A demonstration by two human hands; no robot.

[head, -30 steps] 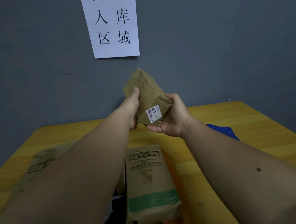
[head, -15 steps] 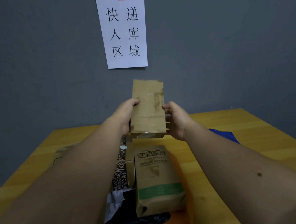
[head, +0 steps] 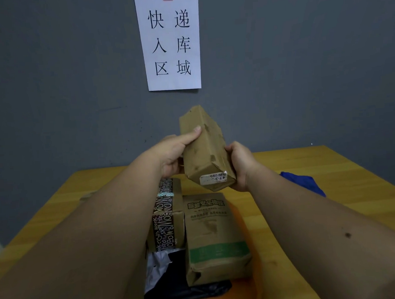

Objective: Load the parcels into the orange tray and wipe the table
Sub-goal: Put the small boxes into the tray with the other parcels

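Note:
Both hands hold a small brown cardboard parcel (head: 204, 149) up above the table, tilted, with its white label on the near end. My left hand (head: 176, 153) grips its left side, thumb along the front. My right hand (head: 240, 165) cups its lower right side. Below, the orange tray (head: 249, 287) holds a brown parcel with a green band (head: 214, 236), a parcel with black patterned tape (head: 167, 217) and a black plastic bag (head: 187, 293).
A blue cloth (head: 303, 182) lies on the yellow wooden table (head: 333, 187) to the right, behind my right forearm. A white paper sign (head: 170, 42) hangs on the grey wall. My forearms hide the table's left part.
The small parcel has been turned in my hands: label facing me, then upright, now tilted with the label at the near bottom end. The view has shifted slightly.

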